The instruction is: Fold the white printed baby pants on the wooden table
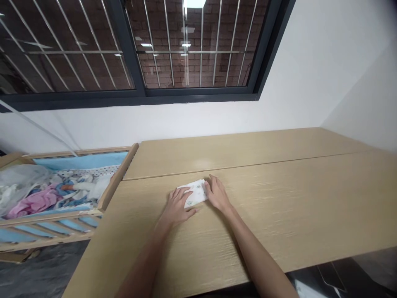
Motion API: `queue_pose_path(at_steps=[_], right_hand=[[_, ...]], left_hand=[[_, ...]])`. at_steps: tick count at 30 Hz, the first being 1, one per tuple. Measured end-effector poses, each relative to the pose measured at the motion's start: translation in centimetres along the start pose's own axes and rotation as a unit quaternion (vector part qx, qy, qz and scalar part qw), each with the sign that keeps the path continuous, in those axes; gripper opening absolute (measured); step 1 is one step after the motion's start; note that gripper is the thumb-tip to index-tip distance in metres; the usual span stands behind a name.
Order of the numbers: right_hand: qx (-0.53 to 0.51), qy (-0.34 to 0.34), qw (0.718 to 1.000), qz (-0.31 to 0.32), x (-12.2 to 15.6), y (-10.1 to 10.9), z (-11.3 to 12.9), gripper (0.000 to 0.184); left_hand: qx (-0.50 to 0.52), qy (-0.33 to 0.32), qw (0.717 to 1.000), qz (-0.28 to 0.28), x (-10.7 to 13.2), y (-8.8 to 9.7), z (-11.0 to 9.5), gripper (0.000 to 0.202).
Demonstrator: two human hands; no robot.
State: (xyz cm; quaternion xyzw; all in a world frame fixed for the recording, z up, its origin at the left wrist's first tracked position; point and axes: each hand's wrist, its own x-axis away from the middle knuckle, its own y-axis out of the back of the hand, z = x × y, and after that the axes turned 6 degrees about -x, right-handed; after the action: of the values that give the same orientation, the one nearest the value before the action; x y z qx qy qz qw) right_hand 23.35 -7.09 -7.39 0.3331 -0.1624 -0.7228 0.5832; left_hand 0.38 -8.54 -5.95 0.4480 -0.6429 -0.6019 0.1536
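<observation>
A white folded diaper [195,193] with small green prints lies flat on the light wooden table [294,198]. My left hand [176,207] rests over its left end, fingers spread and thumb held apart. On the other side, my right hand [218,194] touches the right end with its thumb, the fingers stretched out flat on the wood. Both hands are open. The diaper's two ends are partly hidden under the fingers.
A wooden crib [119,182] with blue lining stands left of the table, holding a pink cloth [35,202], other fabrics and a clear plastic bag [23,178]. Behind the table rise a white wall [198,120] and a dark-framed window [198,97] with metal bars.
</observation>
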Motion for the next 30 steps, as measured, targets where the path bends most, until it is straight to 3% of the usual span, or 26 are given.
queue_pose_path(at_steps=[6,9,14,17,19,21,24,26,30], right_hand=[[-0.141,-0.094,0.986,0.003,-0.5,0.0,-0.6,0.057],[-0.199,-0.070,0.977,0.016,-0.4,0.0,-0.8,0.066],[-0.242,-0.013,0.963,0.117,0.5,1.6,0.2,0.103],[-0.334,-0.006,0.926,0.175,1.0,2.7,1.5,0.109],[-0.397,-0.010,0.897,0.192,1.0,3.1,2.4,0.102],[-0.430,-0.028,0.891,0.143,0.9,3.0,3.1,0.088],[-0.445,-0.086,0.891,-0.006,0.4,2.6,3.5,0.073],[-0.453,-0.137,0.879,-0.063,0.1,2.5,3.5,0.065],[-0.471,-0.169,0.865,-0.026,0.2,2.2,3.0,0.053]], left_hand=[[0.037,0.029,0.999,-0.017,-0.3,-0.5,-0.6,0.046],[0.066,0.063,0.995,-0.043,-0.6,-1.1,-1.3,0.038],[0.155,0.143,0.974,-0.084,-0.7,-0.1,-1.7,0.029],[0.239,0.189,0.948,-0.096,-0.9,0.9,-1.7,0.030],[0.302,0.203,0.927,-0.091,-1.1,1.2,-1.8,0.031],[0.361,0.209,0.905,-0.075,-1.3,1.3,-2.0,0.035],[0.432,0.213,0.876,-0.033,-1.4,1.3,-2.7,0.045],[0.458,0.216,0.862,0.006,-1.2,1.5,-3.1,0.046],[0.462,0.234,0.853,0.066,-0.6,1.8,-3.6,0.042]])
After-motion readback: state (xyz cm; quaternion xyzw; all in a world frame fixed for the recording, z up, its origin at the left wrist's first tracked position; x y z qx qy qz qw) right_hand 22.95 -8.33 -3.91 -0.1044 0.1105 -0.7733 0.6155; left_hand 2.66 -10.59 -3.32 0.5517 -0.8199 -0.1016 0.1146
